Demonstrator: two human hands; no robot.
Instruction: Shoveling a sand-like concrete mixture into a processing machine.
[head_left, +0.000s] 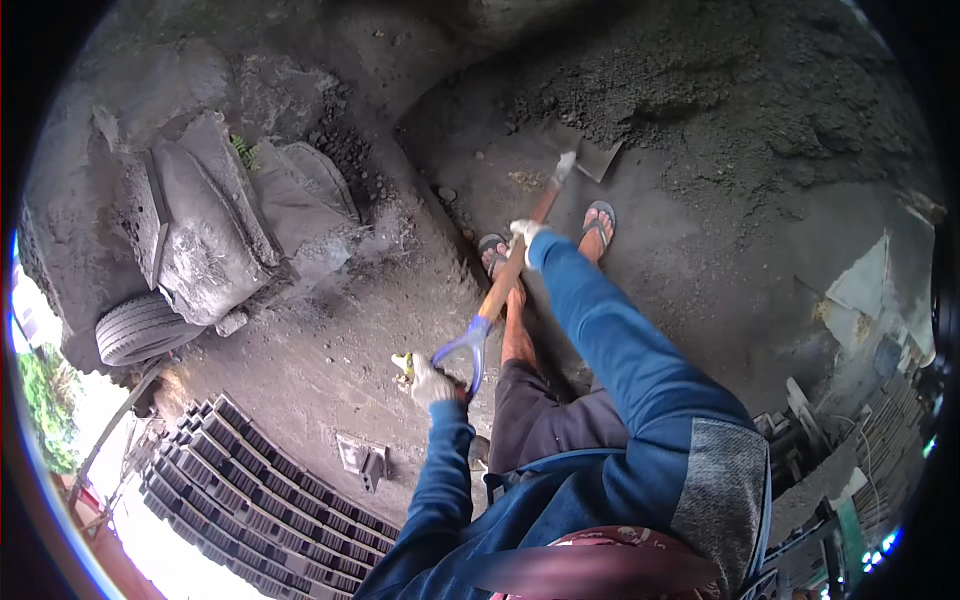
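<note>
A shovel (502, 286) slants across the view, with a wooden shaft and a blue forked grip. My gloved left hand (433, 384) is closed around that grip at the near end. Farther up, my right hand (528, 238), also in a pale glove, holds the shaft above my sandalled feet. The metal blade (599, 160) rests low against the foot of a heap of dark, damp sand or soil (697, 90). Its far part blends with the loose material. A small yellow patch (406, 364) shows at the fingers of the left hand; what it is, I cannot tell.
A low ledge (442, 217) runs left of my feet. Beyond it lie dusty sacks (199, 232) and a tyre (146, 330). Stacked grey blocks or tiles (262, 510) stand at lower left, near a small metal piece (364, 459). Pale sheets (862, 281) lie at right.
</note>
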